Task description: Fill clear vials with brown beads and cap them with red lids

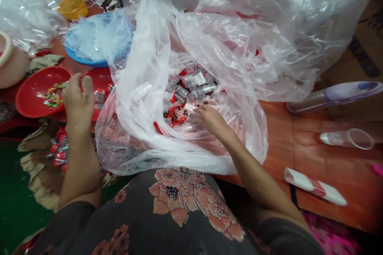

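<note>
A large clear plastic bag (143, 127) lies open on the orange wooden table (287, 147), its sides bunched up around a heap of small clear plastic tubes (191, 87). Among the tubes are small brown pieces (175, 117) and red bits. My right hand (209, 119) reaches into the bag, its fingertips among the tubes, and I cannot tell if it holds one. My left hand (79, 101) is raised outside the bag, just above a red bowl (36, 91) of colourful wrapped pieces (54, 95). It visibly holds nothing.
A blue basin (86, 57) holds clear plastic, with a yellow basket (73, 8) behind it. Loose plastic sheeting fills the upper left and right. Large clear tubes (347, 138) and a striped red-and-white tube (314, 186) lie on the table's right. Torn cardboard (38, 167) with red packets sits low left.
</note>
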### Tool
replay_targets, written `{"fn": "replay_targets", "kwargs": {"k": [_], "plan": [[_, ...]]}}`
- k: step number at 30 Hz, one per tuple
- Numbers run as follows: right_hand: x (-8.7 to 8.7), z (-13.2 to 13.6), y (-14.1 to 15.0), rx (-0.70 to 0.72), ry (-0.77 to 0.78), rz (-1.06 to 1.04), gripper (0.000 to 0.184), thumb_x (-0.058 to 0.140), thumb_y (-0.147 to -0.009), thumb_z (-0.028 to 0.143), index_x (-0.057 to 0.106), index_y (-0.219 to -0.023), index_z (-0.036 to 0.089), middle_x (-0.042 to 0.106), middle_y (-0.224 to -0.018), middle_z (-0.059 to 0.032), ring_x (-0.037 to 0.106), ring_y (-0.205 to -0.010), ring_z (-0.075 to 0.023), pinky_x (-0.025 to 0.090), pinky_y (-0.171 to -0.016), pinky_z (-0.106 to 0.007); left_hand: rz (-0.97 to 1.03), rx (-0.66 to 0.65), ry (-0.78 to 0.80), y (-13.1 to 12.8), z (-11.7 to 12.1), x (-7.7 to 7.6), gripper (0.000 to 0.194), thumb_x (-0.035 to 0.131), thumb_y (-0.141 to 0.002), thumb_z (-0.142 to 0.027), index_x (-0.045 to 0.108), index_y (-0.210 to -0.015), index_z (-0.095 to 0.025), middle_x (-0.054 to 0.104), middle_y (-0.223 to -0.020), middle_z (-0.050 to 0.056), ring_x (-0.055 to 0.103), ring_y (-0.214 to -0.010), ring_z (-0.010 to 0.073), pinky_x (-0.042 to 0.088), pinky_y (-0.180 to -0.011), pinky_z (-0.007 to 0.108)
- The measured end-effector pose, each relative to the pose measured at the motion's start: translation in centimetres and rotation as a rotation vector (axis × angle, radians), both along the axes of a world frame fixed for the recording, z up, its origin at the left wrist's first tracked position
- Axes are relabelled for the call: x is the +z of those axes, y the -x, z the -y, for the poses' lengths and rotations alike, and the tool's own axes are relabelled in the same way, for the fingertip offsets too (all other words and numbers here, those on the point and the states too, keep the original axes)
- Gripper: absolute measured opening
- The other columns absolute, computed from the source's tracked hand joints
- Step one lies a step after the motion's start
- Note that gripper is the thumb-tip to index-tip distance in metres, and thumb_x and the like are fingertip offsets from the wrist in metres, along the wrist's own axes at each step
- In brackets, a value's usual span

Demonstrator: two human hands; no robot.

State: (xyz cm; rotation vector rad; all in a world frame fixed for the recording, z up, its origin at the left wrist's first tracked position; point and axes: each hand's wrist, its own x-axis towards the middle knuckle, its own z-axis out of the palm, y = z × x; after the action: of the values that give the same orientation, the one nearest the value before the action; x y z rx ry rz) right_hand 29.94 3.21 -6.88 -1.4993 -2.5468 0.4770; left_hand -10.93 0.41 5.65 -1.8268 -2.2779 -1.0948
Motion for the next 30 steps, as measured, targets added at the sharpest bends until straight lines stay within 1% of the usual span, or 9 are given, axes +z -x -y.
{"fn": "replay_targets", "kwargs": {"k": [3,5,7,10,14,18,23,27,30], "plan": [[-0.3,0.3,0.3,-0.005,0.06,0.052,0.027,0.062,-0.088,0.017,0.069,-0.113,0.02,0.068,-0.112,-0.0113,0.066,-0.095,-0.0247,0.052,-0.074,-0.033,-0.066,-0.038,-0.094,-3.4,0.7,0.3,0.045,0.046,-0.1,-0.05,0.054,-0.133,-0.02,0.06,-0.132,0.01,0.052,-0.126,0.028,0.038,-0.104,0.052],[-0.3,0.7,0.2,-0.034,0.058,0.027,0.031,0.055,-0.09,0.014,0.067,-0.117,0.022,0.066,-0.117,-0.0108,0.067,-0.086,-0.0205,0.051,-0.071,-0.03,0.107,-0.259,-0.068,-7.7,1.1,0.0,0.034,0.047,-0.101,-0.042,0.062,-0.121,-0.019,0.066,-0.118,0.009,0.061,-0.111,0.0237,0.045,-0.095,0.046],[-0.5,1.1,0.1,-0.035,0.039,-0.019,0.034,0.051,-0.091,0.014,0.066,-0.12,0.024,0.063,-0.122,-0.0114,0.066,-0.08,-0.018,0.05,-0.068,-0.029,0.22,-0.577,0.133,-12.3,0.6,-1.3,0.024,0.051,-0.098,-0.033,0.068,-0.109,-0.02,0.069,-0.109,0.007,0.064,-0.103,0.0216,0.049,-0.093,0.04],[-1.1,1.5,0.4,0.033,0.016,-0.118,0.029,0.057,-0.091,0.022,0.07,-0.117,0.022,0.061,-0.125,-0.0145,0.066,-0.084,-0.0193,0.053,-0.073,-0.031,0.116,-0.917,0.412,-18.0,-2.0,-4.9,0.025,0.047,-0.095,-0.018,0.072,-0.098,-0.017,0.071,-0.099,0.011,0.066,-0.098,0.0241,0.05,-0.091,0.037],[-2.0,2.0,1.1,0.052,0.055,-0.145,0.02,0.062,-0.089,0.027,0.075,-0.101,0.017,0.062,-0.122,-0.0166,0.065,-0.091,-0.0212,0.053,-0.083,-0.035,-0.218,-0.816,0.565,-22.2,-6.1,-9.5,0.038,0.053,-0.089,-0.011,0.063,-0.126,-0.006,0.057,-0.135,0.026,0.051,-0.131,0.0366,0.04,-0.108,0.047],[-1.1,1.9,0.0,-0.019,0.098,-0.007,0.026,0.049,-0.093,0.012,0.075,-0.09,0.015,0.069,-0.103,-0.0122,0.063,-0.084,-0.018,0.051,-0.079,-0.031,-0.452,-0.751,0.593,-23.0,-7.1,-11.4,0.054,0.052,-0.096,-0.025,0.044,-0.147,-0.007,0.033,-0.157,0.027,0.029,-0.147,0.041,0.025,-0.117,0.059],[0.5,-0.8,-0.1,0.01,-0.078,0.03,0.032,0.045,-0.096,0.011,0.066,-0.119,0.011,0.065,-0.122,-0.0179,0.056,-0.112,-0.0268,0.042,-0.099,-0.039,-0.55,-0.891,0.557,-22.4,-5.4,-12.5,0.048,0.043,-0.1,-0.025,0.048,-0.145,-0.01,0.032,-0.159,0.022,0.029,-0.148,0.0362,0.025,-0.118,0.057],[-0.6,-3.2,1.9,0.146,-0.038,0.135,0.032,0.045,-0.098,0.018,0.061,-0.126,0.01,0.066,-0.119,-0.0155,0.056,-0.101,-0.0256,0.041,-0.092,-0.036,-0.558,-0.876,0.534,-21.3,-4.5,-12.8,0.047,0.045,-0.098,-0.024,0.052,-0.14,-0.004,0.04,-0.154,0.024,0.035,-0.145,0.0351,0.027,-0.119,0.051],[-1.3,-3.9,2.4,0.11,-0.004,0.223,0.03,0.047,-0.097,0.019,0.062,-0.122,0.01,0.067,-0.114,-0.0156,0.055,-0.098,-0.0265,0.04,-0.09,-0.036,-0.553,-0.871,0.551,-20.2,-4.2,-12.2,0.04,0.046,-0.098,-0.024,0.06,-0.13,-0.005,0.052,-0.144,0.023,0.044,-0.138,0.0343,0.035,-0.113,0.047]]}}
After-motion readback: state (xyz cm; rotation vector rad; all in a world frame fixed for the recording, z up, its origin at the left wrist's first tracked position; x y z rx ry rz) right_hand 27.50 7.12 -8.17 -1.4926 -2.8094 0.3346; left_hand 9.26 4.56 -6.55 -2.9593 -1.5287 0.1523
